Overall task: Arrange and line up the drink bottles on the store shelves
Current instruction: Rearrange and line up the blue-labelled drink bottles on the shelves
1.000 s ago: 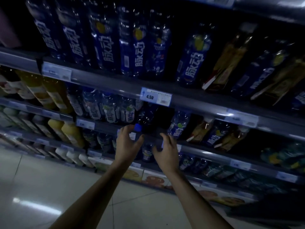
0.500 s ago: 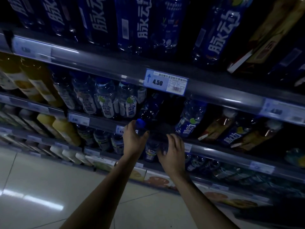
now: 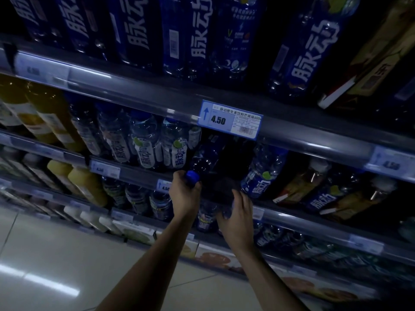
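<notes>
My left hand (image 3: 184, 196) grips the blue-capped neck of a dark blue drink bottle (image 3: 205, 159) that leans back into a dark gap on the middle shelf (image 3: 139, 175). My right hand (image 3: 235, 212) is just right of it, fingers curled at the shelf's front edge around something dark; I cannot tell what. A blue-labelled bottle (image 3: 263, 173) tilts at the right side of the gap. White-labelled clear bottles (image 3: 146, 147) stand in a row to the left of it.
Tall blue bottles (image 3: 197, 34) fill the top shelf above a 4.50 price tag (image 3: 229, 120). Yellow juice bottles (image 3: 87, 189) stand at the left, amber bottles (image 3: 301, 185) lie tilted at the right. Lower shelves hold more bottles and boxes. Pale tiled floor (image 3: 56, 265) lies below.
The view has closed in on the shelves. My left hand has lifted slightly with the blue-capped bottle towards the gap; my right hand stays beside it at the shelf edge.
</notes>
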Demonstrator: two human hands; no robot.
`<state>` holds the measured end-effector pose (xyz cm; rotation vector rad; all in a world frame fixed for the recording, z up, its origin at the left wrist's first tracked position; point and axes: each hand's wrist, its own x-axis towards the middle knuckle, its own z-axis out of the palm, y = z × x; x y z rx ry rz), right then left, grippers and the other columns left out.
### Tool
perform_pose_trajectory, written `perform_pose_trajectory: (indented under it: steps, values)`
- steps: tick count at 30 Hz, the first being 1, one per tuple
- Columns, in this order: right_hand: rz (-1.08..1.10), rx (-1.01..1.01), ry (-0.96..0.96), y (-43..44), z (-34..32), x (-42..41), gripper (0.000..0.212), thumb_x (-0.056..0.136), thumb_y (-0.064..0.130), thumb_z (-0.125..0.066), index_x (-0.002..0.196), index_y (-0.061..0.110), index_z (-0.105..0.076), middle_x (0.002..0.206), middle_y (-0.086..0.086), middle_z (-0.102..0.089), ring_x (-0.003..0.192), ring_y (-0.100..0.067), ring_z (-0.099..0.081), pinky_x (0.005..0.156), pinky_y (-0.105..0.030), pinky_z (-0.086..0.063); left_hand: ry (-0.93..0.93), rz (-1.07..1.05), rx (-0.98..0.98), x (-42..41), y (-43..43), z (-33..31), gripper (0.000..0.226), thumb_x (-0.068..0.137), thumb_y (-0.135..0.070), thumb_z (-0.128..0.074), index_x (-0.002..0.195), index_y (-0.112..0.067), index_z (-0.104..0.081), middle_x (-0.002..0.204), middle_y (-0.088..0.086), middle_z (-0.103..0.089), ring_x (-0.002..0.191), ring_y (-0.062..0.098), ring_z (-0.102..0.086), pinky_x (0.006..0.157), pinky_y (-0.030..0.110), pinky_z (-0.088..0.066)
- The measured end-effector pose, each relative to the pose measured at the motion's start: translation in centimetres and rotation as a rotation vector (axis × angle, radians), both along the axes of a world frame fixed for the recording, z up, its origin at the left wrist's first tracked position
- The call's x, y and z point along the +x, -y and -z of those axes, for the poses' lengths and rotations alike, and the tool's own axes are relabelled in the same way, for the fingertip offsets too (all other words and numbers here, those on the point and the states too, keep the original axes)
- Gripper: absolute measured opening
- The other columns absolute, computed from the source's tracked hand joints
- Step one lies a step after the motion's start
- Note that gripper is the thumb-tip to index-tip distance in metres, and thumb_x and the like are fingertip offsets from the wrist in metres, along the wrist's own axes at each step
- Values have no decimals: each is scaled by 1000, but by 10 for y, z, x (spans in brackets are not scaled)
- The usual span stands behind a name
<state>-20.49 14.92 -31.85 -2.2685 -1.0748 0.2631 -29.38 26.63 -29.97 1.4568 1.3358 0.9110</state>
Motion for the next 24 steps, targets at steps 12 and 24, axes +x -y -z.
perform_pose_trajectory:
  steps: [12, 24]
  values:
    - [-54, 24, 14, 6, 2, 3, 75, 81, 26, -71, 144, 13, -33, 146, -7, -35, 136, -23, -30, 107, -38, -36, 114, -3, 110, -18, 18, -17, 32, 74, -10, -71, 95, -25, -52, 94, -2, -61, 82, -2, -57, 61, 7, -42]
    - [-73, 22, 19, 9, -8, 4, 72, 81, 19, -65, 144, 8, -33, 141, -11, -42, 131, -25, -35, 106, -34, -31, 314, -77, 188, -16, 20, -78, 38, 76, -24, -75, 108, -30, -56, 107, -1, -61, 91, 6, -62, 75, 18, -49]
